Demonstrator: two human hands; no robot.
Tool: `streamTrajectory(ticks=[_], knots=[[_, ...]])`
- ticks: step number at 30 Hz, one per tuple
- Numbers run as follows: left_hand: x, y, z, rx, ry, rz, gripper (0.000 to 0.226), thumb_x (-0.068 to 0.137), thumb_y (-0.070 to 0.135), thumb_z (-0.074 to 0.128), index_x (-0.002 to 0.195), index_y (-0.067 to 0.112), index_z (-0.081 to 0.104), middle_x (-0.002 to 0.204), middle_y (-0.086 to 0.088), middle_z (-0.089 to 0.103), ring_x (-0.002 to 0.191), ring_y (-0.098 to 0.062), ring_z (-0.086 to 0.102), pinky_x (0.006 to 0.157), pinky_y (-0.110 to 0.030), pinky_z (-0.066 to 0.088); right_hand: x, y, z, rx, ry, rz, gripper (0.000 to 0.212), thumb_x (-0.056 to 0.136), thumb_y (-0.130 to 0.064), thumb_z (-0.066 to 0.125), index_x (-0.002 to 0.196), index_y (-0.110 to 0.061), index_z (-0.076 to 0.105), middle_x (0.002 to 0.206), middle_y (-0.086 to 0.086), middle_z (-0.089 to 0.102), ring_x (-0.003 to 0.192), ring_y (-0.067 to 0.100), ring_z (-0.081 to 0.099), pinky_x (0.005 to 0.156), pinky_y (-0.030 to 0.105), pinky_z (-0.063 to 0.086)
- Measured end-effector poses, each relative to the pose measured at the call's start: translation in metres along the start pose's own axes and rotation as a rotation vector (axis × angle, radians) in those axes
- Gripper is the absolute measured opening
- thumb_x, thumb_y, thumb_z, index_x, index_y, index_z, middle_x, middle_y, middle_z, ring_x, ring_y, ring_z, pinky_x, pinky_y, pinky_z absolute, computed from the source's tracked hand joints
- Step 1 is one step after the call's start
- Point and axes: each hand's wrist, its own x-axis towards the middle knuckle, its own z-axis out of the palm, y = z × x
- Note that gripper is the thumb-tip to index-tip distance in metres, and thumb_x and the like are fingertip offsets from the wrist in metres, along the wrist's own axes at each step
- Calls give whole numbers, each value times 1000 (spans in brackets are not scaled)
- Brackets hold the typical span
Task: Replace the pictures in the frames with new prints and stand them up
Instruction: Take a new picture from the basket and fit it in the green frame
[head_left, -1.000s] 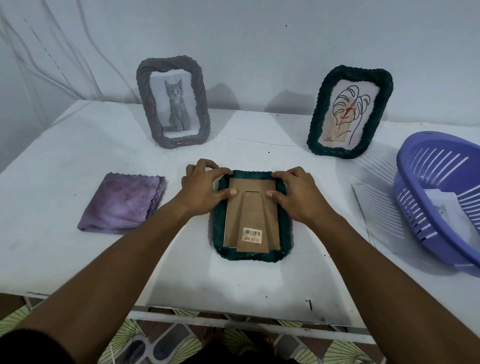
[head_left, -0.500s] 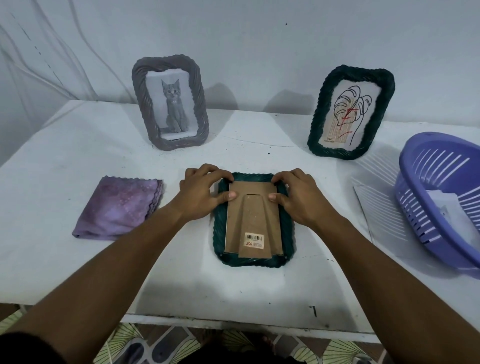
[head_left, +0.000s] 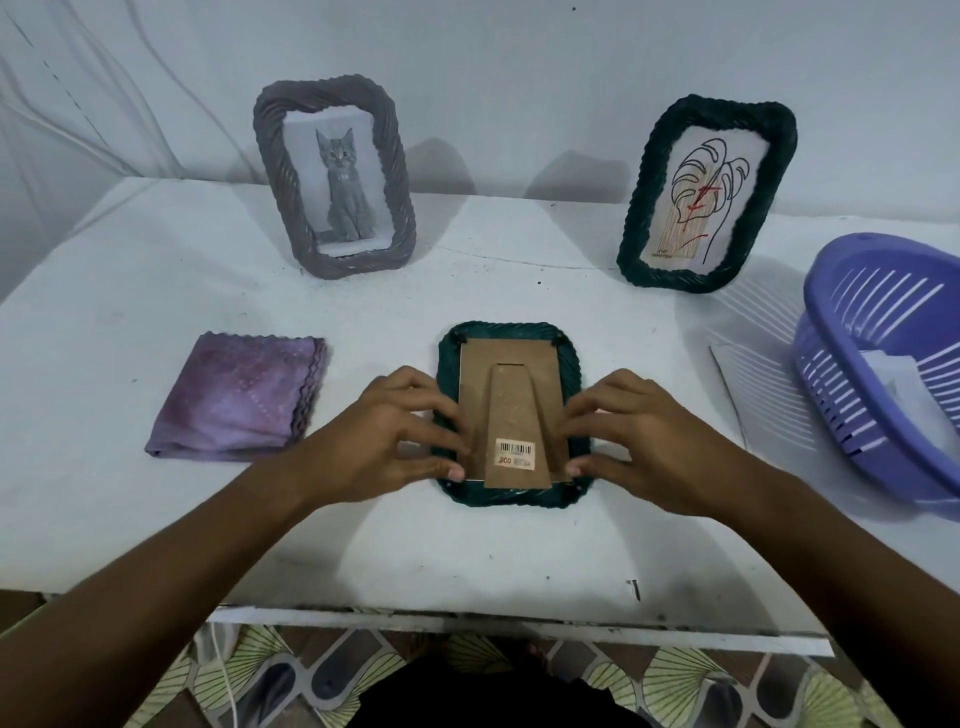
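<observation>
Both hands sit at the lower half of the face-down frame (head_left: 511, 415), which lies flat near the middle of the table (head_left: 130, 312). The left hand (head_left: 384, 431) is at the frame's 8 o'clock side, fingers curled, its thumb tip on the lower left corner of the backing board (head_left: 511, 384) and fingertips on the green rim. The right hand (head_left: 644, 436) mirrors it at 4 o'clock, fingers bent, thumb tip at the board's lower right corner. Whether either hand truly pinches the board edge or only presses on it cannot be told. The board's brown stand flap (head_left: 517, 426) lies flat between the hands, with a barcode sticker (head_left: 515, 453) near its lower end. Small dark clips show at the board's corners.

At 9 o'clock from the frame, well apart from the left hand, lies a folded purple cloth (head_left: 239, 397). At 3 o'clock, a purple slatted basket (head_left: 883, 374) stands at the table's right edge with something white inside; a pale flat sheet (head_left: 753, 395) lies between basket and right hand.

Farther back, two frames stand upright near the wall: at 11 o'clock a grey frame (head_left: 335, 176) holding a kitten picture, at 1 o'clock a green frame (head_left: 706, 192) holding a line drawing of a leaf.

The table is white and scuffed, its near edge chipped. Behind it is a plain white wall (head_left: 519, 67); below, a patterned tile floor (head_left: 260, 670).
</observation>
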Motion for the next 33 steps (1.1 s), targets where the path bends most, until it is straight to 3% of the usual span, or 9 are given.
streamTrajectory(ticks=[3, 8, 13, 21, 33], knots=[[-4, 4, 3, 20, -23, -26, 31, 75, 57, 64, 94, 35, 76, 109, 17, 63, 106, -11, 47, 83, -40, 44, -3, 2, 3, -32, -37, -40, 47, 83, -59, 47, 108, -26, 69, 113, -11, 62, 104, 15, 49, 79, 28, 39], [-4, 11, 0, 116, -18, -45, 32, 72, 62, 61, 90, 39, 75, 107, 21, 64, 106, -6, 44, 83, -31, 32, -3, 4, 2, -101, -32, -108, 37, 80, -54, 58, 102, -28, 72, 110, -10, 62, 103, 15, 51, 76, 27, 37], [-5, 12, -2, 147, -32, -32, 31, 73, 62, 63, 90, 39, 75, 108, 22, 63, 108, -9, 46, 84, -34, 32, 1, 4, 0, -131, -18, -156, 37, 79, -57, 55, 94, -29, 75, 106, -10, 63, 102, 17, 53, 74, 29, 37], [-6, 18, 7, 175, 73, -20, 19, 65, 47, 74, 77, 32, 77, 96, 19, 65, 101, -11, 51, 82, -35, 35, 0, -6, 18, -61, 169, -156, 20, 71, -37, 65, 75, -19, 69, 106, -6, 64, 101, 20, 52, 73, 32, 43], [-6, 23, 15, 126, 138, -92, 12, 67, 41, 70, 68, 29, 72, 90, 17, 65, 100, -11, 52, 80, -39, 37, -3, -6, 28, 80, 258, -99, 17, 71, -31, 69, 75, -14, 67, 113, -3, 64, 102, 19, 51, 74, 36, 49]])
